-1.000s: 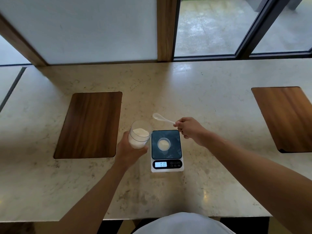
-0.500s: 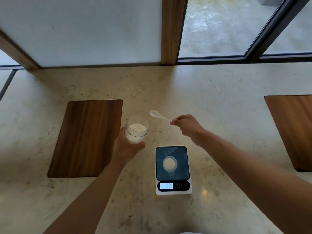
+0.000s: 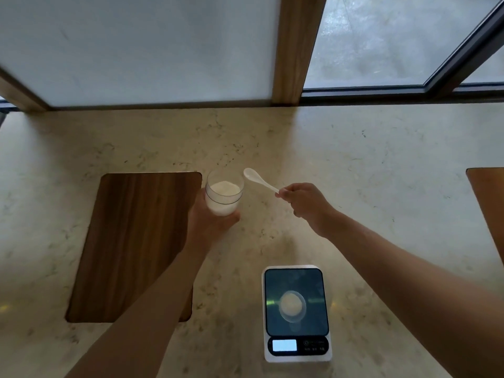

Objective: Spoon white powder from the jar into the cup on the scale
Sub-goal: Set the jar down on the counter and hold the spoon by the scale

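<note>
My left hand (image 3: 207, 222) grips a clear jar (image 3: 224, 196) holding white powder, far from the scale and beside a wooden inlay. My right hand (image 3: 304, 199) pinches the handle of a white spoon (image 3: 259, 179), whose bowl points left and sits just right of the jar's rim. The spoon's bowl looks empty. Near me stands a white digital scale (image 3: 297, 313) with a dark platform and a lit display. A small clear cup (image 3: 292, 305) with white powder in it rests at the platform's middle.
The marble counter (image 3: 354, 165) carries a dark wooden inlay (image 3: 131, 241) at the left and another wooden inlay (image 3: 488, 203) at the right edge. A wall panel, a wooden post (image 3: 296, 47) and a window frame run along the back.
Both hands have moved away from the scale toward the back of the counter, carrying jar and spoon. The scale now lies nearer to me in view. The spoon's bowl is closer to the jar.
</note>
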`<act>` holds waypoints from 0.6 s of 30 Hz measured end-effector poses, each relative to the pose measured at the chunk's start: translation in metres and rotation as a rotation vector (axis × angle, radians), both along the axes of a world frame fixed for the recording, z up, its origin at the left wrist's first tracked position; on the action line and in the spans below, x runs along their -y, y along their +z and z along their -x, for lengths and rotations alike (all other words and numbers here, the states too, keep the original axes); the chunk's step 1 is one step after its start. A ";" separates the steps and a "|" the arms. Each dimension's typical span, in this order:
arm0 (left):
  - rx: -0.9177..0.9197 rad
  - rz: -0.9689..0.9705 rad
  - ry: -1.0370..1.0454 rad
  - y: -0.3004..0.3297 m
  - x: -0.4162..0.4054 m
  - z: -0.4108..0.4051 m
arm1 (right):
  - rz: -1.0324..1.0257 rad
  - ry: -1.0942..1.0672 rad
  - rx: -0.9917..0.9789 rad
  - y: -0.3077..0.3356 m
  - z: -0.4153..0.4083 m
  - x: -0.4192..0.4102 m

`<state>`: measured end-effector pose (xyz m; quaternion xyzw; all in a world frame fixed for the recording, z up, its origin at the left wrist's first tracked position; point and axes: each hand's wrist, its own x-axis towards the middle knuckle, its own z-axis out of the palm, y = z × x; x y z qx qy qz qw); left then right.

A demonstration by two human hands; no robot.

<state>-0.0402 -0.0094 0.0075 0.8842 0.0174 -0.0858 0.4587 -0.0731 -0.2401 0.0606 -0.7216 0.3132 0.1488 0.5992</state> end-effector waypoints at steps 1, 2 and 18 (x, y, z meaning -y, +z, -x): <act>0.008 -0.007 0.004 -0.002 0.001 -0.005 | -0.007 -0.005 -0.002 -0.004 -0.003 0.001; 0.017 -0.013 0.007 -0.004 0.002 -0.012 | -0.014 -0.015 -0.004 -0.007 -0.006 0.001; 0.065 0.068 0.158 -0.016 0.022 -0.072 | -0.025 -0.028 -0.028 -0.035 -0.030 0.008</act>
